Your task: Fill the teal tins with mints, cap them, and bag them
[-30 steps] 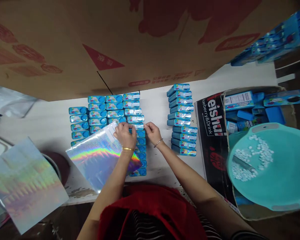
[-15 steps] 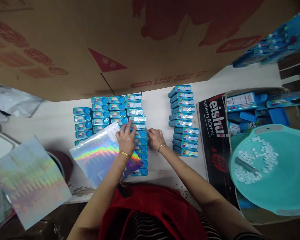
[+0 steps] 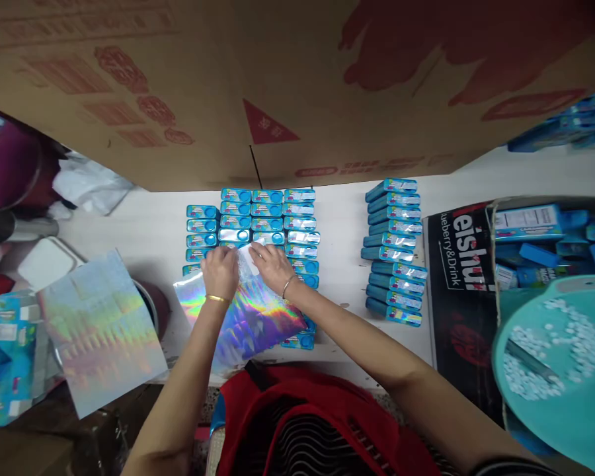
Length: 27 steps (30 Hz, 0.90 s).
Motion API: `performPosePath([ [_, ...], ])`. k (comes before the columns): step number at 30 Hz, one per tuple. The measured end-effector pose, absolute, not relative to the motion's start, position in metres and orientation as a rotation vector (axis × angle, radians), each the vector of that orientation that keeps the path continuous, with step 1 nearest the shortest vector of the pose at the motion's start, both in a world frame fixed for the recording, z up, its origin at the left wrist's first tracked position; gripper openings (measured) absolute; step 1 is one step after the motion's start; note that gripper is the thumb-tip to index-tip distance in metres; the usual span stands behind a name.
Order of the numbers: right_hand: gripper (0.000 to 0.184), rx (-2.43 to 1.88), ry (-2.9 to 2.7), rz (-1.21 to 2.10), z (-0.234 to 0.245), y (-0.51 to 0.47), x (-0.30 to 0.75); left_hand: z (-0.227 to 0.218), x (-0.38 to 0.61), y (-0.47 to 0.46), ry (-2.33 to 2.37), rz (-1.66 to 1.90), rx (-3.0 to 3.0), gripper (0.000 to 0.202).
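Observation:
A shiny holographic sticker sheet (image 3: pixel 242 311) lies tilted over the near part of a block of small blue tins (image 3: pixel 268 221) laid in rows on the white table (image 3: pixel 143 231). My left hand (image 3: pixel 220 272), with a gold bangle, rests with bent fingers on the sheet's far left corner. Beside it, my right hand (image 3: pixel 272 264) has its fingers pinched at the sheet's far edge, where a pale sticker (image 3: pixel 250 258) shows. Whether the sticker is lifted I cannot tell.
A second column of blue tins (image 3: pixel 394 251) lies to the right. Further right, a black carton (image 3: pixel 456 284) holds blue boxes, and a teal basin (image 3: pixel 560 357) holds white tablets. Another holographic sheet (image 3: pixel 99 330) hangs off the left edge. A big cardboard box (image 3: pixel 277 86) walls the back.
Both hands left the right-hand column of tins and came together at the sheet's far edge. The camera swung left, so everything sits further right in view.

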State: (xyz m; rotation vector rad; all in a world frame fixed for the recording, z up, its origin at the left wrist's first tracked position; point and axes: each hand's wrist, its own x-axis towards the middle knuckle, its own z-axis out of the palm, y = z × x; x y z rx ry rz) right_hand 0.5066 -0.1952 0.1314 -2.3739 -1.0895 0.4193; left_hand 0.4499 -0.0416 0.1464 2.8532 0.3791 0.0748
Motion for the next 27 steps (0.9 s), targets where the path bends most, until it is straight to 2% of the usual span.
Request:
performPosePath([
  [8, 0.044, -2.4, -1.085, 0.419, 0.126, -0.199, 0.504, 0.148, 0.436, -0.046, 0.243, 0.118, 2.863, 0.023],
  [14, 0.042, -2.303, -1.0, 0.456, 0.131, -0.198, 0.511, 0.189, 0.402, -0.082, 0.346, 0.304, 2.529, 0.013],
  [17, 0.033, -2.021, -0.688, 0.357, 0.145, -0.214, 0.505, 0.211, 0.396, -0.103, 0.662, 0.512, 2.103, 0.015],
  [19, 0.042, -1.779, -0.41, 0.352, 0.158, -0.23, 0.493, 0.219, 0.402, -0.115, 0.799, 0.55, 1.773, 0.021],
  [21, 0.048, -1.586, -0.203, 0.448, 0.168, -0.247, 0.477, 0.219, 0.411, -0.127, 0.845, 0.512, 1.529, 0.026],
  [24, 0.037, -1.456, 0.016, 0.528, 0.174, -0.267, 0.458, 0.21, 0.424, -0.145, 0.852, 0.405, 1.343, 0.03],
  [27, 0.031, -1.44, 0.182, 0.446, 0.171, -0.283, 0.457, 0.194, 0.432, -0.162, 0.861, 0.312, 1.284, 0.029],
])
